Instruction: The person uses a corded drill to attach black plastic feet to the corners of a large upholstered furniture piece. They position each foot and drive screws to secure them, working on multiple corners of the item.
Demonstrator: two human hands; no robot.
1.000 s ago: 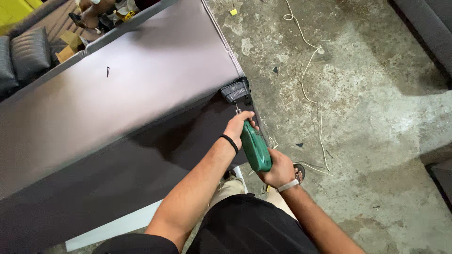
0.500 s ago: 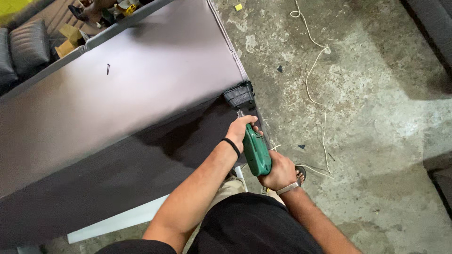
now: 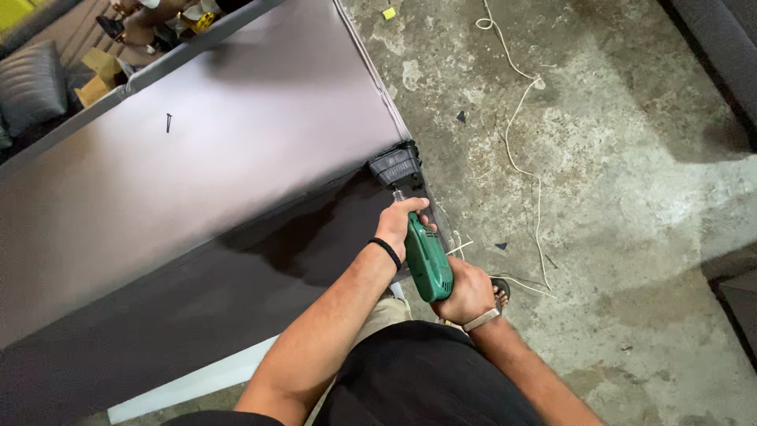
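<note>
- Far left: a grey cushion (image 3: 31,83) and a cardboard box (image 3: 96,79) lie beyond the far edge of the panel (image 3: 236,142).
- The panel, a large purple-brown upholstered face, runs from the near left up to the far middle; a lone dark screw (image 3: 168,122) lies on its upper face, well apart from the hands.
- Below the panel's edge its darker side face (image 3: 158,315) drops toward a pale strip (image 3: 189,384) at the near left.
- At the panel's right corner sits a black plastic foot (image 3: 394,164), just beyond the drill's tip.
- Left hand (image 3: 400,223), with a black band on the wrist, is wrapped around the front of the drill (image 3: 426,259), close to the bit.
- The drill is green, held between both hands just right of the panel's side face, its nose pointing away toward the foot; whether the bit touches the foot cannot be told.
- Right hand (image 3: 467,292), with a pale band on the wrist, is clenched on the drill's rear grip, nearer the body.
- A sandalled foot (image 3: 500,290) shows just right of the right hand.
- Right: stained concrete floor (image 3: 631,197), with a pale cord (image 3: 520,102) trailing from the far middle down to near the drill.
- A small yellow scrap (image 3: 389,13) lies far off on the floor.
</note>
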